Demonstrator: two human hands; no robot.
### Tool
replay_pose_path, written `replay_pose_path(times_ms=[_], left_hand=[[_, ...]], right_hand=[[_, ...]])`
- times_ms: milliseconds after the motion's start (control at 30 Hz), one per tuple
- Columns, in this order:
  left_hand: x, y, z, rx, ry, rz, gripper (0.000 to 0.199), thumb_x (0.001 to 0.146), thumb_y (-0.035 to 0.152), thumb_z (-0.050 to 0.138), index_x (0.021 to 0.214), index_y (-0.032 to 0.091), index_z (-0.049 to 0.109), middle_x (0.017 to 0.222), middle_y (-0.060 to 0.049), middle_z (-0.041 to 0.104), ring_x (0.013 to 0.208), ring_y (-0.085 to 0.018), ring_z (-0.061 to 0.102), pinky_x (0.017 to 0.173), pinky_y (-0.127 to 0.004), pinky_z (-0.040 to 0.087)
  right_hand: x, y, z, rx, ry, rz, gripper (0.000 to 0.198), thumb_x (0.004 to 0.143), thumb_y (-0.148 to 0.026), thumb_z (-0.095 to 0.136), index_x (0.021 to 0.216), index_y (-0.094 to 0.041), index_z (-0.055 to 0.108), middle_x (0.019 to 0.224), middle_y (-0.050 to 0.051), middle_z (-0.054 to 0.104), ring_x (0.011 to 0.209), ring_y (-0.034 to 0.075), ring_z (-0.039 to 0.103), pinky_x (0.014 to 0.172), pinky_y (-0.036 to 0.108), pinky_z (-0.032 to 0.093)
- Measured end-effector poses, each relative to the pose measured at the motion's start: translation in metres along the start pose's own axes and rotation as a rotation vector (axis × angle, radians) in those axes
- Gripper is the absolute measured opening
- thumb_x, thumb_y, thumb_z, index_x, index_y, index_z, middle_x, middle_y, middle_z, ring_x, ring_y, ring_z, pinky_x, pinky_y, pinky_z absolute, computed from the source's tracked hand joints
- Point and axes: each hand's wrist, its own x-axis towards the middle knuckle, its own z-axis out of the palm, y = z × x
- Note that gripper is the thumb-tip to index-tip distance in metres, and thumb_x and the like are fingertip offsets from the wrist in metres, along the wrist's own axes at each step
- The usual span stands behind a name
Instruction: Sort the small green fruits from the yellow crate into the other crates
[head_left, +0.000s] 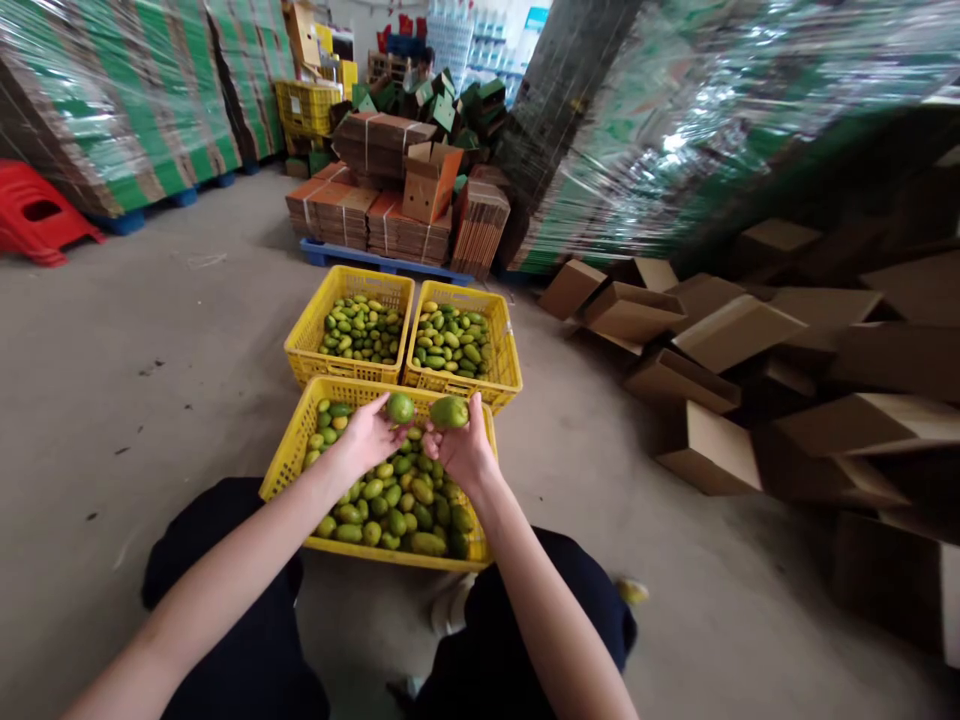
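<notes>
Over the near yellow crate (379,556), both of my hands are raised, each with a fruit. My left hand (369,438) is closed round a green mango (400,408), its rounded end facing up between thumb and fingers. A second green mango (449,411), longer in shape, lies in my right hand (466,450), with the thumb along its right side. The two mangoes are close together but apart. Beneath my hands, loose green and yellowish mangoes (397,505) fill much of the crate, partly hidden by my forearms.
Two more yellow crates, left (304,362) and right (510,368), stand just beyond, holding similar fruit. Behind them a blue pallet (375,262) bears bundled flat cartons (341,212). Open cardboard boxes (712,330) are heaped at right. A red stool (45,215) stands far left.
</notes>
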Motion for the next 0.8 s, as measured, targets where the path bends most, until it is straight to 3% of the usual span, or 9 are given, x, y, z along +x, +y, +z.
replay_pose_path(times_ms=[200, 300, 400, 467, 533, 600, 700, 800], left_hand=[[-0.003, 0.001, 0.001, -0.033, -0.063, -0.036, 0.028, 0.097, 0.030, 0.046, 0.087, 0.008, 0.060, 0.066, -0.009, 0.066, 0.058, -0.015, 0.066, 0.050, -0.021, 0.054], [-0.003, 0.001, 0.001, -0.037, -0.090, -0.089, 0.035, 0.098, 0.037, 0.044, 0.087, 0.007, 0.060, 0.066, -0.009, 0.065, 0.051, -0.012, 0.062, 0.045, -0.017, 0.051], [-0.001, -0.001, 0.000, -0.033, -0.085, -0.126, 0.041, 0.099, 0.041, 0.039, 0.087, 0.007, 0.059, 0.061, -0.006, 0.061, 0.044, -0.009, 0.055, 0.040, -0.015, 0.047], [0.000, -0.004, 0.000, 0.012, -0.070, -0.097, 0.037, 0.098, 0.040, 0.043, 0.087, 0.008, 0.059, 0.062, -0.006, 0.061, 0.047, -0.009, 0.057, 0.043, -0.016, 0.050], [-0.002, -0.007, 0.000, 0.073, -0.098, 0.053, 0.025, 0.094, 0.035, 0.054, 0.088, 0.011, 0.058, 0.070, -0.006, 0.064, 0.056, -0.011, 0.061, 0.052, -0.018, 0.054], [-0.006, -0.008, 0.001, 0.160, -0.196, 0.328, 0.019, 0.084, 0.027, 0.070, 0.094, 0.016, 0.059, 0.084, -0.004, 0.066, 0.071, -0.012, 0.065, 0.064, -0.020, 0.056], [-0.014, -0.004, 0.001, 0.351, -0.388, 0.749, 0.042, 0.065, 0.016, 0.085, 0.099, 0.022, 0.061, 0.099, 0.001, 0.064, 0.091, -0.012, 0.063, 0.080, -0.021, 0.053], [-0.018, 0.001, -0.002, 0.504, -0.472, 0.959, 0.045, 0.061, 0.016, 0.086, 0.098, 0.022, 0.061, 0.102, 0.000, 0.062, 0.096, -0.013, 0.060, 0.085, -0.022, 0.050]], right_hand=[[0.000, 0.000, 0.001, -0.056, 0.043, 0.029, 0.060, 0.074, -0.082, 0.047, 0.073, -0.022, 0.051, 0.051, -0.006, 0.048, 0.034, 0.008, 0.039, 0.035, 0.020, 0.027], [0.000, 0.001, 0.001, -0.115, 0.069, 0.049, 0.062, 0.073, -0.083, 0.046, 0.070, -0.021, 0.049, 0.050, -0.006, 0.047, 0.033, 0.008, 0.038, 0.034, 0.021, 0.023], [0.002, 0.005, -0.002, -0.181, 0.126, 0.028, 0.056, 0.072, -0.076, 0.055, 0.071, -0.021, 0.050, 0.050, -0.005, 0.050, 0.035, 0.008, 0.040, 0.035, 0.022, 0.025], [0.003, 0.009, -0.003, -0.213, 0.206, -0.069, 0.047, 0.068, -0.064, 0.069, 0.075, -0.021, 0.050, 0.054, -0.005, 0.053, 0.037, 0.008, 0.042, 0.037, 0.022, 0.029], [0.002, 0.011, -0.004, -0.243, 0.286, -0.225, 0.044, 0.062, -0.049, 0.080, 0.082, -0.023, 0.051, 0.062, -0.006, 0.056, 0.044, 0.010, 0.047, 0.040, 0.022, 0.036], [-0.001, 0.010, -0.002, -0.324, 0.335, -0.420, 0.050, 0.058, -0.038, 0.085, 0.091, -0.024, 0.050, 0.076, -0.004, 0.060, 0.057, 0.012, 0.056, 0.049, 0.024, 0.046], [-0.008, 0.004, 0.002, -0.538, 0.374, -0.747, 0.063, 0.053, -0.029, 0.088, 0.101, -0.026, 0.048, 0.098, -0.001, 0.059, 0.078, 0.015, 0.061, 0.066, 0.027, 0.054], [-0.015, 0.000, 0.004, -0.670, 0.366, -0.949, 0.062, 0.057, -0.026, 0.085, 0.107, -0.027, 0.047, 0.109, 0.001, 0.056, 0.089, 0.016, 0.061, 0.077, 0.030, 0.055]])
